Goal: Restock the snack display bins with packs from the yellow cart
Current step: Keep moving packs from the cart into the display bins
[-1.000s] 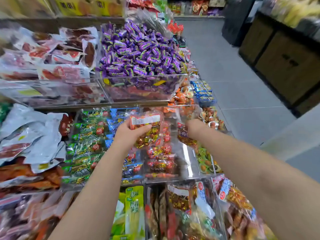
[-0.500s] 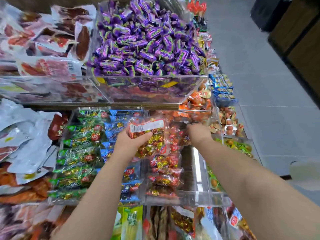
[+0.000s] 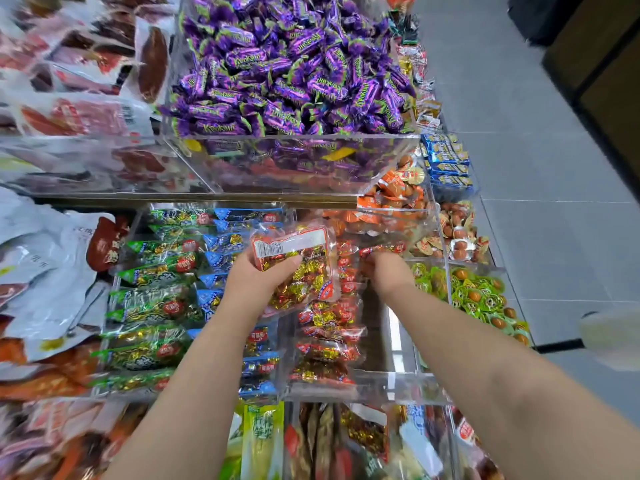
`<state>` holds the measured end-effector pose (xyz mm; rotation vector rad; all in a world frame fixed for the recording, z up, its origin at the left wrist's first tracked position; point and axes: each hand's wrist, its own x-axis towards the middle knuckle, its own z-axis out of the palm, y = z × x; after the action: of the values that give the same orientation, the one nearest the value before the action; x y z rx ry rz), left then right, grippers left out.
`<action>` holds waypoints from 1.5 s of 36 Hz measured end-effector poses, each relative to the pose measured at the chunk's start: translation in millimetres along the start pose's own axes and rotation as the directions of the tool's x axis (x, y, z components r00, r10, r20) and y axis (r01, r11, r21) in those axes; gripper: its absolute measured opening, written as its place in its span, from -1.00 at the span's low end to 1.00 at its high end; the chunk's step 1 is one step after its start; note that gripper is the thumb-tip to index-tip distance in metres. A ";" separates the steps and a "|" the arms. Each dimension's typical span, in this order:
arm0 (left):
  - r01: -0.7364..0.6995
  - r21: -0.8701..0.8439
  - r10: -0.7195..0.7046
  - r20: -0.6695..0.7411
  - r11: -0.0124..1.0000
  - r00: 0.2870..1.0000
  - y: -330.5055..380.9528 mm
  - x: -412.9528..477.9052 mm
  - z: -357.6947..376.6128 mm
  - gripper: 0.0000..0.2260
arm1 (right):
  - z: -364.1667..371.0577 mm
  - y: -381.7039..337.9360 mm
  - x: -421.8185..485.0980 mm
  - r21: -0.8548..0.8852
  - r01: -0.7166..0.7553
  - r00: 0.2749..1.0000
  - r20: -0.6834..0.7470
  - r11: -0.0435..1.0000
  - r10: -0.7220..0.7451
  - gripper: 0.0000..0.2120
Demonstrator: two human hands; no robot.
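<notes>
Display bin holds red packs.

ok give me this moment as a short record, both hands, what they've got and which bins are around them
left hand: grips a red pack of gold-wrapped sweets, barcode label up
right hand: low in the clear bin, at the far end of its stacked packs; fingers hidden, grip unclear
left of that bin: green packs and blue packs in rows
upper tier: purple sweets, heaped
</notes>
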<state>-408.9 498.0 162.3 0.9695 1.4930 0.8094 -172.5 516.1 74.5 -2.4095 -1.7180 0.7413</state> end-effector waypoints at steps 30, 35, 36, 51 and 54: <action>-0.199 -0.157 0.198 -0.018 0.967 0.980 31.1 -57.1 28.5 -0.55 | -80.6 -8.1 -154.4 0.664 -0.708 0.693 0.589 -0.241 -0.415 -0.67; -0.115 -0.049 0.112 -0.060 0.992 0.992 24.8 -48.6 13.1 -0.33 | -91.0 13.5 -167.7 0.892 -0.451 0.861 0.428 -0.025 -0.277 -0.49; -0.063 -0.052 0.062 -0.029 0.997 0.998 24.7 -49.1 10.9 -0.18 | -93.7 15.3 -169.0 0.916 -0.399 0.889 0.379 -0.030 -0.259 -0.41; -0.053 0.016 0.045 0.301 0.998 0.953 15.7 -60.6 18.6 -0.51 | -125.1 -9.7 -166.5 0.494 0.228 0.967 -0.016 0.839 -0.253 -0.66; -0.054 -0.006 0.053 0.313 0.999 0.948 15.0 -59.5 20.6 -0.50 | -130.1 -16.9 -162.8 0.259 0.297 0.919 0.183 0.919 -0.349 -0.70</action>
<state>-384.3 450.0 198.1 1.0900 1.1983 0.6562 -171.2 400.3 248.6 -1.8857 -1.9273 1.1228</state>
